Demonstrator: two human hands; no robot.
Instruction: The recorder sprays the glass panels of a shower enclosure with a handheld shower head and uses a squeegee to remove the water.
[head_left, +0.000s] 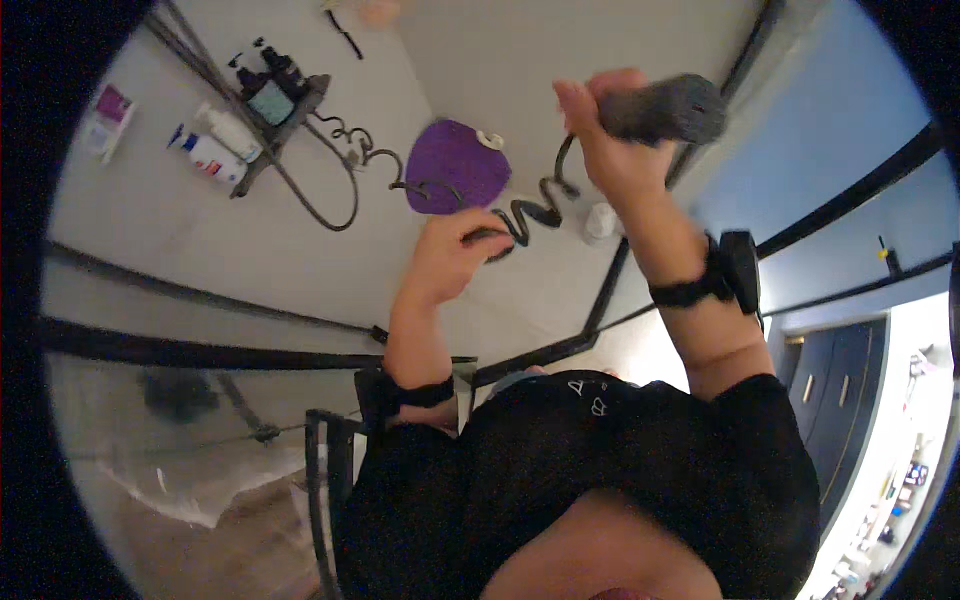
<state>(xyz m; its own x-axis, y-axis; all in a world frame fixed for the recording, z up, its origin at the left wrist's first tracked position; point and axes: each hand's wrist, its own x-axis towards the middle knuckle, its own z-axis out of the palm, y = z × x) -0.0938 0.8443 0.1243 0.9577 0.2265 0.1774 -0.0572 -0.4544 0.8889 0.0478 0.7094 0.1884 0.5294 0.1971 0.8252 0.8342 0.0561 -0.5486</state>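
The right hand's fingers grasp the raised grey cylinder, the left hand's curl round the dark coiled cord stretching between them, whose springy tug could wrench the cylinder loose.

At 1 o'clock, a dark grey cylinder is motion-blurred; surface detail unreadable. It covers part of the right hand gripping it. Near centre, toward 11 o'clock, the left hand conceals a section of the coiled dark cord. At 12 o'clock, the purple mat is partly obscured by that cord. At 2 o'clock, a small white item is too indistinct to identify. At 11 o'clock, a pinkish object is cut by the upper edge. At 4 o'clock, shelf articles are too small to distinguish.
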